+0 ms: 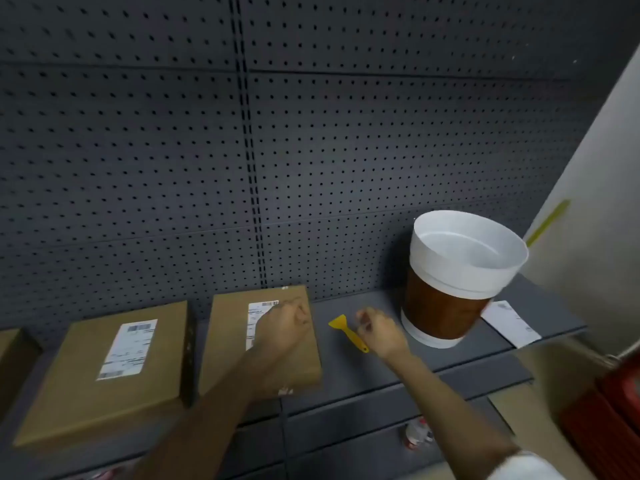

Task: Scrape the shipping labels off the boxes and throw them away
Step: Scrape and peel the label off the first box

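Dark pegboard wall (138, 150) behind a grey shelf (363, 372); landmark is the brown bin with white liner (450, 289) at the shelf's right end. Yellow scraper (348, 331) lies flat on the shelf just left of the bin, touched by no one as far as the blur shows. Next left: a cardboard box (225, 348) with its label (254, 320) still stuck on. Left hand (282, 329) sits on that label, fingers curled at its upper right corner, probably picking at the edge; blur hides whether a corner is pinched. Right hand (379, 329) hovers over the scraper handle, fingers loosely curled, holding nothing. Further left, second box (104, 375) with label (126, 349) intact; the edge of a third box (14, 355) beyond, label not visible. A white sheet (510, 322), possibly a removed label, lies on the shelf right of the bin, not binned. Judgement: early stage, at least two labels left.
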A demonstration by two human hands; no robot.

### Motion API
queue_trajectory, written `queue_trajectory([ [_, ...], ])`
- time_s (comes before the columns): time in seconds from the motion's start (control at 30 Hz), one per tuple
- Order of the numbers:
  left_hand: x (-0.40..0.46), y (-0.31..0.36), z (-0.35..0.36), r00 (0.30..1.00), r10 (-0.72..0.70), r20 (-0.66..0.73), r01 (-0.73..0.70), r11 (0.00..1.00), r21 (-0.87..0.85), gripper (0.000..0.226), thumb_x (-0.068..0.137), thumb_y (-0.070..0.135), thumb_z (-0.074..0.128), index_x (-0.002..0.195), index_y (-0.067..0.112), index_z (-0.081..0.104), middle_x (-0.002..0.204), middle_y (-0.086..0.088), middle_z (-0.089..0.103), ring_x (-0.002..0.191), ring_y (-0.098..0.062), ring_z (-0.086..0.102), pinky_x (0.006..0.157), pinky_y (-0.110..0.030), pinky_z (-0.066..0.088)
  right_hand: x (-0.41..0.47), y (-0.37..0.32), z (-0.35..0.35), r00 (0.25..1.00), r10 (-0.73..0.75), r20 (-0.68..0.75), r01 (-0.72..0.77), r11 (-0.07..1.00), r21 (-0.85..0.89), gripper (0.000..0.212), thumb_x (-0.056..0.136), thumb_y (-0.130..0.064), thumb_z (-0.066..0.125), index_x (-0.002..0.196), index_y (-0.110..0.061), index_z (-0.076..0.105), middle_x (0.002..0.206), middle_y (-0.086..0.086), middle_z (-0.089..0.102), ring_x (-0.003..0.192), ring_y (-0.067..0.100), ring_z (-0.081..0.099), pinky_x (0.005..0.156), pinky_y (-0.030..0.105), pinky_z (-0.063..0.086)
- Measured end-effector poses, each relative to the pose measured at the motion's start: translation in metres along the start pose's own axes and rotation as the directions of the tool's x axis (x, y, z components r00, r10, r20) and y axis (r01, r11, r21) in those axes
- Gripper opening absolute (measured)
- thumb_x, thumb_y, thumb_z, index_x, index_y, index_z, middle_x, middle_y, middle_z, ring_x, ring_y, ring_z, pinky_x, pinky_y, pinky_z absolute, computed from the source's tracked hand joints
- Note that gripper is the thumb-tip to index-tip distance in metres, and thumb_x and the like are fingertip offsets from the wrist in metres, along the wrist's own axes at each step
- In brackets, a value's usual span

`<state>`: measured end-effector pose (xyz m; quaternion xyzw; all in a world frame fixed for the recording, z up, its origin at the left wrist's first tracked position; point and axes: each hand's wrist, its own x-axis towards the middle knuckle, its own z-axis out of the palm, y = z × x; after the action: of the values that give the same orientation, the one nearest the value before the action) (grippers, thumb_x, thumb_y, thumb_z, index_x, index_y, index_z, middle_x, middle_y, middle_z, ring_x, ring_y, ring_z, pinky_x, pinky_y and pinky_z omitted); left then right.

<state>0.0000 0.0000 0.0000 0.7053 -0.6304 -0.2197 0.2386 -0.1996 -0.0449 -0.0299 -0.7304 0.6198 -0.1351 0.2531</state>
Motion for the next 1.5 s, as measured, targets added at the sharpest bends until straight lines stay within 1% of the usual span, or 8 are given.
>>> queue_trajectory([
  [0.27, 0.063, 0.005, 0.055, 0.999, -0.026, 0.021, 0.027, 0.999, -0.047, 0.028, 0.079, 0.024, 0.05, 0.101, 0.012, 0.062, 0.102, -0.014, 0.064, 0.096, -0.033, 0.06, 0.084, -0.045, 0.051, 0.062, 0.05, 0.038, 0.982, 0.139, 0.128, -0.144, 0.989, 0.03, 0.028, 0.093, -0.027, 0.053, 0.118, -0.013, 0.053, 0.126, 0.014, 0.053, 0.114, 0.034, 0.055, 0.092, 0.042, 0.046],
  [0.5, 0.091, -0.018, 0.085, 0.993, -0.112, -0.022, 0.112, 0.994, 0.012, 0.023, 0.087, 0.019, 0.055, 0.11, 0.016, 0.058, 0.106, -0.002, 0.066, 0.09, -0.016, 0.059, 0.059, -0.019, 0.036, 0.107, 0.075, 0.076, 0.958, 0.157, 0.241, -0.149, 0.988, -0.05, 0.048, 0.088, -0.033, 0.061, 0.128, -0.011, 0.047, 0.136, 0.012, 0.046, 0.124, 0.032, 0.047, 0.1, 0.04, 0.042],
  [0.67, 0.09, -0.034, 0.086, 0.969, -0.217, -0.118, 0.225, 0.972, 0.063, 0.021, 0.088, 0.019, 0.051, 0.104, 0.014, 0.063, 0.1, -0.008, 0.069, 0.091, -0.028, 0.064, 0.074, -0.034, 0.05, 0.127, 0.08, 0.096, 0.952, 0.123, 0.279, -0.096, 0.99, -0.108, 0.042, 0.086, -0.019, 0.062, 0.124, -0.005, 0.05, 0.134, 0.017, 0.048, 0.124, 0.034, 0.047, 0.103, 0.037, 0.039],
  [0.83, 0.095, -0.042, 0.078, 0.949, -0.29, -0.119, 0.293, 0.956, 0.01, 0.019, 0.088, 0.02, 0.05, 0.102, 0.014, 0.063, 0.102, -0.007, 0.067, 0.094, -0.023, 0.061, 0.071, -0.028, 0.043, 0.141, 0.071, 0.087, 0.911, 0.124, 0.392, -0.079, 0.988, -0.129, 0.026, 0.09, -0.015, 0.052, 0.113, -0.005, 0.059, 0.119, 0.02, 0.063, 0.112, 0.033, 0.059, 0.089, 0.033, 0.047],
  [1.0, 0.098, -0.045, 0.05, 0.964, -0.234, -0.126, 0.234, 0.972, -0.021, 0.016, 0.086, 0.018, 0.051, 0.097, 0.009, 0.059, 0.098, -0.008, 0.065, 0.091, -0.023, 0.06, 0.074, -0.032, 0.049, 0.149, 0.041, 0.057, 0.935, 0.055, 0.35, -0.052, 0.999, -0.018, 0.046, 0.092, -0.005, 0.046, 0.137, -0.007, 0.038, 0.132, 0.02, 0.053, 0.121, 0.035, 0.051, 0.098, 0.035, 0.041],
  [1.17, 0.101, -0.066, 0.009, 0.989, -0.112, -0.094, 0.111, 0.994, -0.016, 0.009, 0.088, 0.021, 0.052, 0.094, 0.016, 0.056, 0.096, -0.008, 0.064, 0.089, -0.025, 0.06, 0.08, -0.044, 0.053, 0.144, -0.021, 0.025, 0.966, -0.105, 0.236, 0.107, 0.994, 0.004, 0.022, 0.095, -0.033, 0.048, 0.114, -0.025, 0.041, 0.087, -0.003, 0.056, 0.082, 0.025, 0.056, 0.07, 0.037, 0.043],
  [1.33, 0.093, -0.09, -0.016, 0.999, -0.008, 0.039, 0.003, 0.992, 0.126, 0.024, 0.091, 0.02, 0.051, 0.112, 0.01, 0.057, 0.117, -0.012, 0.06, 0.106, -0.029, 0.056, 0.09, -0.039, 0.046, 0.117, -0.055, 0.02, 0.952, -0.228, 0.207, 0.243, 0.969, -0.051, 0.032, 0.09, -0.041, 0.056, 0.121, -0.034, 0.056, 0.109, -0.004, 0.068, 0.099, 0.019, 0.063, 0.077, 0.035, 0.048],
  [1.5, 0.079, -0.125, 0.0, 0.976, 0.029, 0.214, -0.059, 0.989, 0.134, 0.045, 0.083, 0.025, 0.06, 0.127, 0.018, 0.051, 0.139, -0.007, 0.049, 0.123, -0.024, 0.048, 0.106, -0.032, 0.034, 0.079, -0.051, 0.033, 0.938, -0.163, 0.306, 0.195, 0.978, -0.079, 0.013, 0.089, -0.044, 0.057, 0.089, -0.04, 0.069, 0.058, -0.008, 0.053, 0.061, 0.008, 0.052, 0.057, 0.028, 0.038],
])
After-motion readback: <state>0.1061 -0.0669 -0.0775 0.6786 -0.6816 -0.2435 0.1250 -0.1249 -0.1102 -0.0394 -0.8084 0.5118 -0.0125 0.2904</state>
